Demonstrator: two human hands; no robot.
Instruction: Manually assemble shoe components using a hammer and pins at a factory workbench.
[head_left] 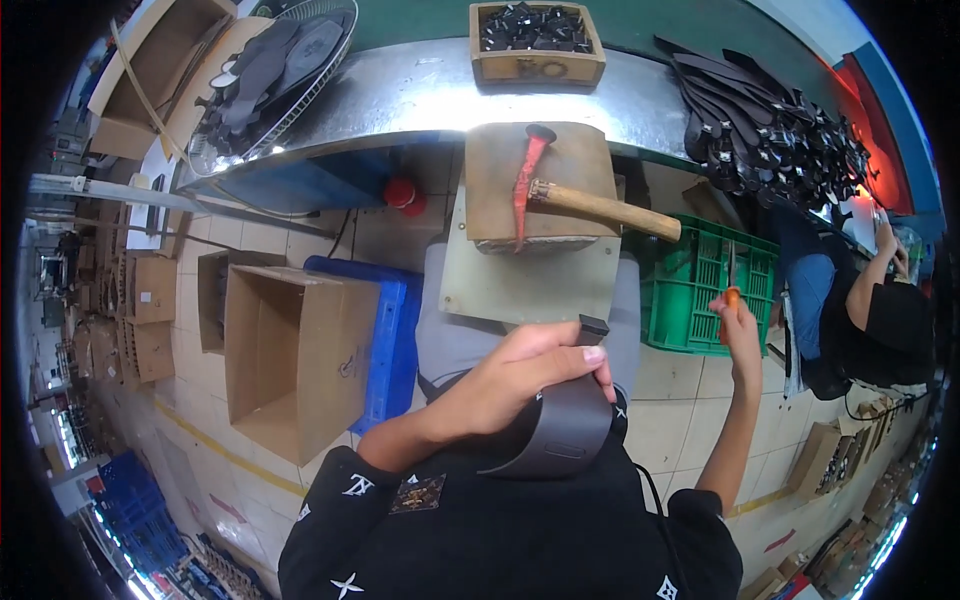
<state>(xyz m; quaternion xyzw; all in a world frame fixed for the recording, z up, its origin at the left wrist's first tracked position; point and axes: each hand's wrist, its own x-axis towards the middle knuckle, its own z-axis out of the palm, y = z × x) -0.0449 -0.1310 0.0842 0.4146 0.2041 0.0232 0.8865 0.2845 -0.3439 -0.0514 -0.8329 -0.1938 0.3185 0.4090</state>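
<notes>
My left hand [545, 372] is closed around a dark brown belt strap [565, 435] over my lap. The strap's wide body curves below my fingers, and a short dark end stands out above them. Out to the right, my right hand [740, 325] grips an orange-handled tool [733, 297] with a narrow metal tip pointing away from me; its exact kind is too small to tell. A hammer [600, 208] with a red head and wooden handle lies on a thick brown block [490, 185] in front of me. The block rests on a pale board [530, 285] across my knees.
A wooden box [537, 68] of small black parts stands on the metal bench [420, 95]. Belts with buckles [770, 125] are heaped at right, near a seated co-worker [885, 320]. A green crate [690, 310], a cardboard box [300, 350] and a wire basket [275, 80] surround me.
</notes>
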